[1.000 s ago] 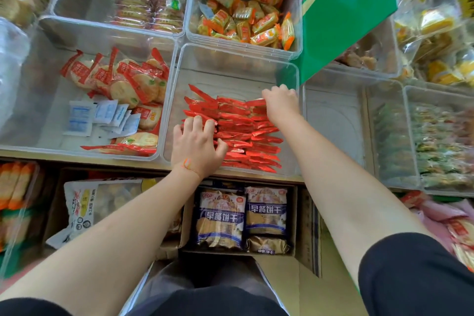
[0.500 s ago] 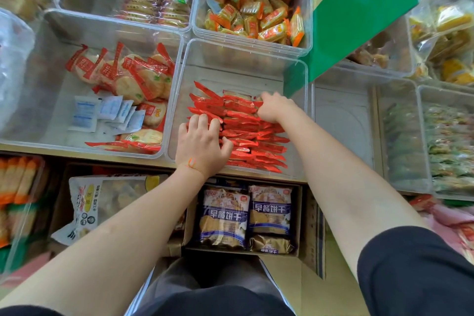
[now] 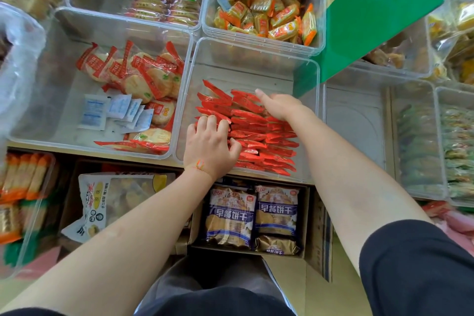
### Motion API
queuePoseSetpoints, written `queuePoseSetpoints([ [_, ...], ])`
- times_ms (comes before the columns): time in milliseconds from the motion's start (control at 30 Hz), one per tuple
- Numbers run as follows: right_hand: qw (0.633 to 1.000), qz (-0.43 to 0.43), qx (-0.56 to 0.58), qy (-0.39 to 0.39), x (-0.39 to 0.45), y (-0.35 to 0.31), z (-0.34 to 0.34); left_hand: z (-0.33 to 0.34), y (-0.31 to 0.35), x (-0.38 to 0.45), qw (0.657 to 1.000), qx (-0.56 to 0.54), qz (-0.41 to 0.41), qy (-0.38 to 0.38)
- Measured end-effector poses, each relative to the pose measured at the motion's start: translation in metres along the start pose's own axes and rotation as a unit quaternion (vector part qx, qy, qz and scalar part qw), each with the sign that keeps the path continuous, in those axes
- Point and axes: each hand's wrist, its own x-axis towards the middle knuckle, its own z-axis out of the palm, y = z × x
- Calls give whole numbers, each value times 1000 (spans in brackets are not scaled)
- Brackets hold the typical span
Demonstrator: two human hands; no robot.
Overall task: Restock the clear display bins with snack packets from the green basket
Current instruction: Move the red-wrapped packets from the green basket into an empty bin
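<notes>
Both hands rest on red foil snack packets (image 3: 259, 133) in a clear plastic bin (image 3: 256, 59): left hand (image 3: 210, 146) curled gripping some, right hand (image 3: 279, 106) flat, fingers together; a green cardboard box (image 3: 379, 13) looms at 1 o'clock.

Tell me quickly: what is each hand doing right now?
Left hand: fingers curled, gripping the red packets in the clear bin.
Right hand: resting on the same packets; grip cannot be told.

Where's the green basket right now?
Head view, upper right: the green basket sits tilted above the clear bins, right of the bin of orange packets and beyond the right hand.
</notes>
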Motion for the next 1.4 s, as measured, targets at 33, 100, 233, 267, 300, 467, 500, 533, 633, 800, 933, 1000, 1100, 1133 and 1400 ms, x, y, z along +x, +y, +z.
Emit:
queuePoseSetpoints([
  [33,1000,1,-6,0,0,0,0,0,0,0,1000,-1,-1,0],
  [100,1000,-4,-26,8,0,-1,4,0,0,0,1000,2,-1,0],
  [233,997,-17,-43,68,-1,1,21,-1,0,1,1000,0,-1,-1],
  [267,994,-24,-34,103,-4,2,25,-1,0,1,1000,0,1,-1],
  [300,989,-32,-22,142,-9,2,27,-1,0,0,1000,-1,2,-2],
  [467,948,-78,67,301,-61,2,42,-1,0,2,1000,0,-1,0],
  [500,938,-84,90,324,-76,3,47,-1,0,2,1000,1,0,0],
  [533,930,-87,118,338,-92,5,54,-1,-1,1,1000,2,2,-1],
  [633,919,-80,199,330,-145,17,76,-1,-2,-2,999,-8,4,-32],
  [800,917,-45,264,295,-210,55,117,-19,42,-15,998,-61,3,-26],
  [933,923,15,338,181,-237,111,137,-30,132,-52,979,-173,99,-31],
  [1000,935,25,324,143,-242,154,148,-17,176,-70,969,-190,99,-126],
  [1100,939,49,315,131,-246,232,165,18,242,-90,936,-190,82,-286],
  [1133,938,51,316,135,-249,261,171,33,264,-96,924,-185,74,-325],
  [1400,938,99,289,165,-288,474,189,105,431,-164,878,-187,-5,-441],
])
